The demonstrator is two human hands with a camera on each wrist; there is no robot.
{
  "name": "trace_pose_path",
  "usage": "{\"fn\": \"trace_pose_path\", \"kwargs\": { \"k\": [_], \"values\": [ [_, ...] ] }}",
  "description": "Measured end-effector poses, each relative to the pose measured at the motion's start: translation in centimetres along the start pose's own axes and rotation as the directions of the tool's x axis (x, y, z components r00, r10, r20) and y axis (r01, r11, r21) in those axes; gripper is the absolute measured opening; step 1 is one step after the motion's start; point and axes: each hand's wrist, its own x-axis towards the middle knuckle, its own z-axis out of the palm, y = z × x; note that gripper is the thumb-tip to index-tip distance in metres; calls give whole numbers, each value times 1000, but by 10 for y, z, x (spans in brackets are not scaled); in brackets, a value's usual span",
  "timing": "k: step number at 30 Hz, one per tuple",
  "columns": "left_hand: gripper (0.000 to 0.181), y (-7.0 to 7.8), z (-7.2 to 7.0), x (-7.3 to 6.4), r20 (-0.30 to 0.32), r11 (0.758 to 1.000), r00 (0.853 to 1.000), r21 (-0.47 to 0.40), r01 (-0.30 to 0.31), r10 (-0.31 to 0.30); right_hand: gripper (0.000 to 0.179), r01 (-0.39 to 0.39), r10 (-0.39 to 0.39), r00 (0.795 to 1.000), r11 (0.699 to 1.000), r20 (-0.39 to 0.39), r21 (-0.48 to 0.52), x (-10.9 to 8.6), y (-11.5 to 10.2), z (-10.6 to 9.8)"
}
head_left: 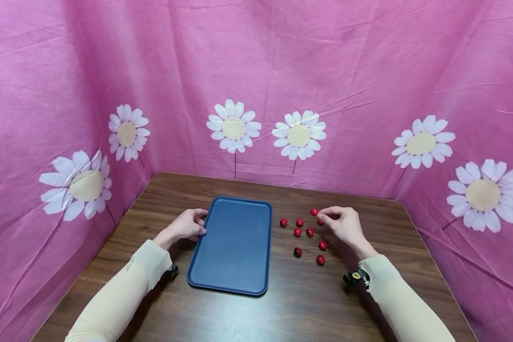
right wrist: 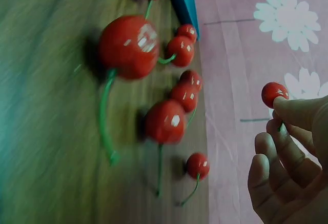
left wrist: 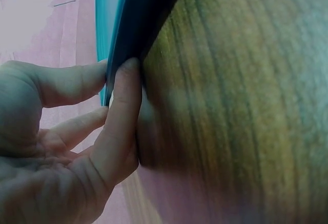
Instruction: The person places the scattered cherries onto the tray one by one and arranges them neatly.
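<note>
A dark blue rectangular tray (head_left: 231, 244) lies on the table, its long side toward the far edge. My left hand (head_left: 190, 224) pinches the tray's left rim; in the left wrist view, fingers of that hand (left wrist: 77, 131) lie on both sides of the edge. My right hand (head_left: 344, 225) holds one red cherry (right wrist: 274, 96) by its green stem between thumb and finger, raised above the table. Below and beside it, several other cherries (head_left: 309, 232) with green stems lie scattered to the right of the tray. One cherry (head_left: 320, 222) is partly hidden by the right hand.
The brown wooden table (head_left: 226, 318) is enclosed by a pink cloth (head_left: 342, 57) printed with white daisies, at the back and both sides. Dark straps with small devices (head_left: 356, 278) sit at the wrists. Light glares off the table's front.
</note>
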Motion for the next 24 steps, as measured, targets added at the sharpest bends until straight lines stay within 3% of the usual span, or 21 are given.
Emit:
{"fn": "trace_pose_path", "kwargs": {
  "k": [15, 24],
  "values": [
    [75, 2, -1, 0, 7, 999, 999, 9, 42, -42, 8, 52, -55, 998, 992, 25, 112, 41, -48, 42],
    [76, 5, 0, 3, 22, 999, 999, 39, 33, -34, 10, 46, -59, 994, 989, 92, 139, 50, -72, 80]
  ]
}}
